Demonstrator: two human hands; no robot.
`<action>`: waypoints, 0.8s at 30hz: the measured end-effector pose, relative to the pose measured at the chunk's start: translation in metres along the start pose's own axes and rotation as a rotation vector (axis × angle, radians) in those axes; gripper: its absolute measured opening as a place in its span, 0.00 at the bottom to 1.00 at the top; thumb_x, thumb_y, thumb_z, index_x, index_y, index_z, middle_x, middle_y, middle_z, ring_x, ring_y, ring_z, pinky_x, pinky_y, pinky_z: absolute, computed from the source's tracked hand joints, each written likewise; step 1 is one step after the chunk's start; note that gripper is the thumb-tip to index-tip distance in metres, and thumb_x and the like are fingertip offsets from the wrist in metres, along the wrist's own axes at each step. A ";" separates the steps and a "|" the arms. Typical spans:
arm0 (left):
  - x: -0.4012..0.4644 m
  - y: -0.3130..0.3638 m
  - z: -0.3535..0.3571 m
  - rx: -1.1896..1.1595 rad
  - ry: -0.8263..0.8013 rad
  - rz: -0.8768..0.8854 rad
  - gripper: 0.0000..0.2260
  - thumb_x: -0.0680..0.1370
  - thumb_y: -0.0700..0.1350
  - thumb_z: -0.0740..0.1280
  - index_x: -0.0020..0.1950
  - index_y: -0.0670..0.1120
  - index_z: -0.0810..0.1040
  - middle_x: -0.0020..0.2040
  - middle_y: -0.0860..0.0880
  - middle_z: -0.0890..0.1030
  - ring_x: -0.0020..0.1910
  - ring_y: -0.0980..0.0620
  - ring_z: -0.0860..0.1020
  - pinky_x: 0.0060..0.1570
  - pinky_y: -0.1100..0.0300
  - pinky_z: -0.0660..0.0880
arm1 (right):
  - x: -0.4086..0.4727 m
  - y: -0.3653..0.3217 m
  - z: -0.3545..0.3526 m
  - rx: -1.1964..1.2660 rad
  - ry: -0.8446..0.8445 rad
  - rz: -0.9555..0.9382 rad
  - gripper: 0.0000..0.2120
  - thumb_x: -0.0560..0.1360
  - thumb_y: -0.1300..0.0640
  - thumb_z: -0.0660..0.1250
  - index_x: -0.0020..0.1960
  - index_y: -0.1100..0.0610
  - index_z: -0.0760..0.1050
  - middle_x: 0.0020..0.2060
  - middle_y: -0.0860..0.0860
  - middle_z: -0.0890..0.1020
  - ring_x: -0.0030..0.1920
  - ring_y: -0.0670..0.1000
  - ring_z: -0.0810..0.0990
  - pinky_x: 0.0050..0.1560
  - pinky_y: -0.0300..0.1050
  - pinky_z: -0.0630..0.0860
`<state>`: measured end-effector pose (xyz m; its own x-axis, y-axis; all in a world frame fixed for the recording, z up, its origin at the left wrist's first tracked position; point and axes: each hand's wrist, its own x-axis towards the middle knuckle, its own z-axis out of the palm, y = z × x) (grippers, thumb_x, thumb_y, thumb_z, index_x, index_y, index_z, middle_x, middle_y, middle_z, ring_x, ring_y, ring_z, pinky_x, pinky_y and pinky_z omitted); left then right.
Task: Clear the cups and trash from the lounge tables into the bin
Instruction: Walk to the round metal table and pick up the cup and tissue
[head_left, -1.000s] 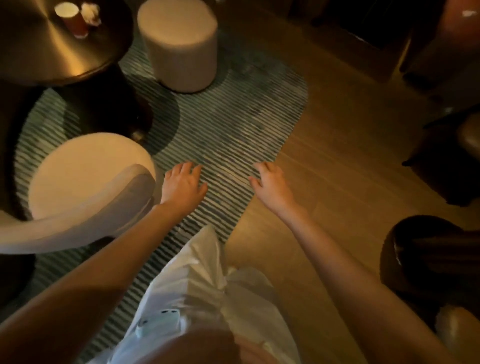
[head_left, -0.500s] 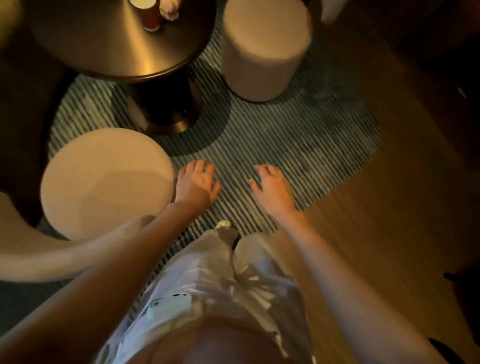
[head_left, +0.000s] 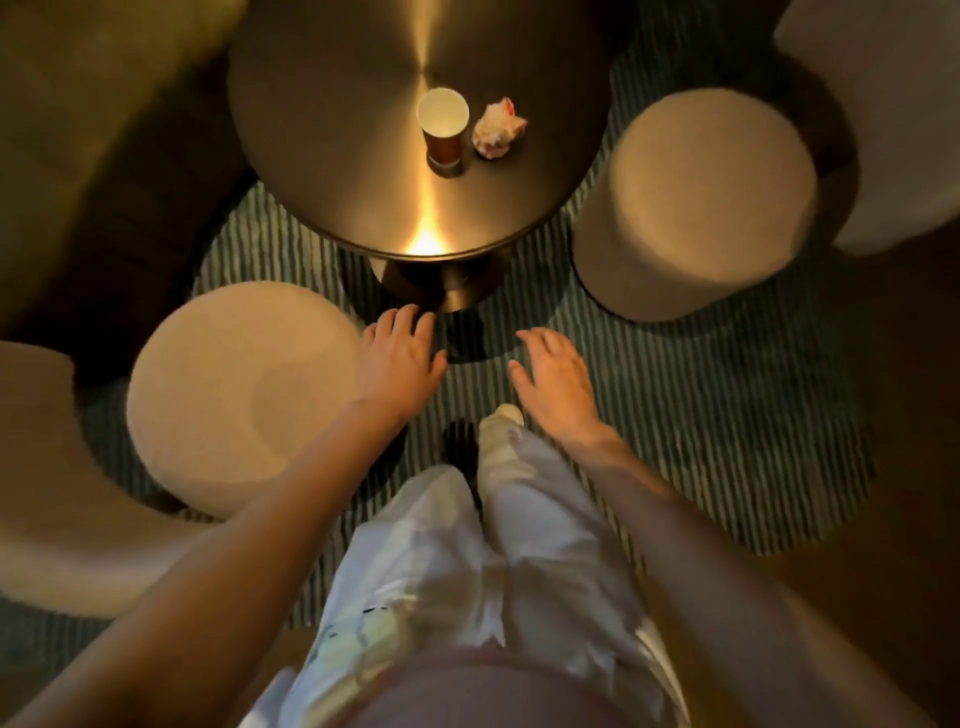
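Both hands, left hand (head_left: 400, 364) and right hand (head_left: 553, 382), are empty with fingers spread wide, near the round surface (head_left: 332, 156) holding a cup (head_left: 443, 130) beside crumpled trash (head_left: 497, 130).

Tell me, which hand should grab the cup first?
Probably the left hand: the cup stands on the crumpled wrapper's left, more in line with it. Both hands are empty.
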<state>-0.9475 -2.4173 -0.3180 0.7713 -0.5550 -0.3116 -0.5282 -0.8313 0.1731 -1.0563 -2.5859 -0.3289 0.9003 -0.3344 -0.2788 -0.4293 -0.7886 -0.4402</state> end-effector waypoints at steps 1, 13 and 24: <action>0.012 0.004 -0.005 -0.003 0.007 -0.023 0.24 0.79 0.53 0.60 0.72 0.45 0.65 0.72 0.43 0.67 0.71 0.42 0.64 0.67 0.47 0.63 | 0.018 0.004 -0.007 -0.012 -0.022 -0.031 0.23 0.80 0.52 0.59 0.72 0.59 0.65 0.69 0.56 0.69 0.71 0.55 0.64 0.71 0.50 0.60; 0.134 -0.018 -0.021 -0.134 0.042 -0.316 0.22 0.78 0.51 0.63 0.69 0.42 0.68 0.68 0.41 0.70 0.67 0.40 0.67 0.65 0.47 0.65 | 0.229 -0.001 -0.045 0.155 -0.109 -0.283 0.25 0.76 0.52 0.66 0.71 0.54 0.66 0.68 0.52 0.70 0.68 0.50 0.66 0.67 0.45 0.65; 0.220 -0.042 -0.038 -0.185 0.027 -0.376 0.22 0.79 0.50 0.62 0.71 0.43 0.66 0.70 0.41 0.68 0.69 0.42 0.65 0.68 0.47 0.63 | 0.370 -0.016 -0.039 0.324 -0.070 -0.150 0.49 0.61 0.46 0.79 0.74 0.57 0.58 0.71 0.54 0.64 0.70 0.53 0.63 0.72 0.45 0.58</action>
<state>-0.7421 -2.5051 -0.3579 0.9083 -0.2109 -0.3612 -0.1378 -0.9663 0.2176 -0.7134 -2.7172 -0.3914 0.9526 -0.1824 -0.2434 -0.3036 -0.6178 -0.7254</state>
